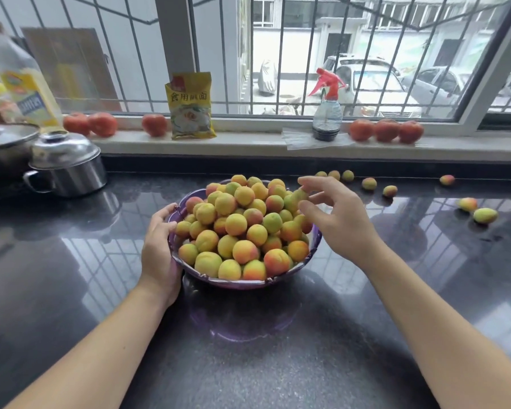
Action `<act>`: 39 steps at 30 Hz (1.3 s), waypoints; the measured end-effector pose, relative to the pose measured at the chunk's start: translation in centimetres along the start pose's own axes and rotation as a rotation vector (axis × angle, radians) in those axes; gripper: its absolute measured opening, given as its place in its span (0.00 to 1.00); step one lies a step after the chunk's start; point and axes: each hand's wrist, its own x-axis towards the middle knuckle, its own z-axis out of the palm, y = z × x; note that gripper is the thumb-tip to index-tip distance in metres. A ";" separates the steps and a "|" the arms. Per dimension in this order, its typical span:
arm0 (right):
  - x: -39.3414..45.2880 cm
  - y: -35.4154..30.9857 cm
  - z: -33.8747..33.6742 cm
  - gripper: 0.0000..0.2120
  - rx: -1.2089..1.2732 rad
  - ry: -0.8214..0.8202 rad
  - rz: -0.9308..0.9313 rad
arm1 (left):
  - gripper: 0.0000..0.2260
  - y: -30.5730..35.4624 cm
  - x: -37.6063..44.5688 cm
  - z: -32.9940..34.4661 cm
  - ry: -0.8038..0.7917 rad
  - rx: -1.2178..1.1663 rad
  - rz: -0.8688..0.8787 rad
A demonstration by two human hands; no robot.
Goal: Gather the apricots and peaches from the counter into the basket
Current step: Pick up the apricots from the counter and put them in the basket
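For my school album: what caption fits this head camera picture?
Left hand steadies the heaped purple basket while the right hand adds an apricot.

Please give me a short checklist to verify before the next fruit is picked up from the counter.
1. Left hand steadies the purple plastic basket: ok.
2. Right hand has let go of the small yellow-green fruit at its fingertips: not ok.
3. Basket has room: not ok, heaped above its rim.
4. Loose fruits remain on the dark polished counter: ok, several at right.
5. Path to them is free: ok.
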 end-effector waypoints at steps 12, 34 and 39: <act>-0.5 -0.8 1.7 0.08 -0.087 0.006 -0.019 | 0.18 0.1 -0.3 0.1 0.002 0.005 0.005; 1.0 6.1 -1.6 0.09 0.038 0.334 0.200 | 0.15 0.3 -0.4 0.0 0.010 0.006 -0.017; 0.8 13.2 -6.5 0.18 -0.466 0.349 0.543 | 0.15 0.2 -0.2 0.0 0.009 -0.012 -0.024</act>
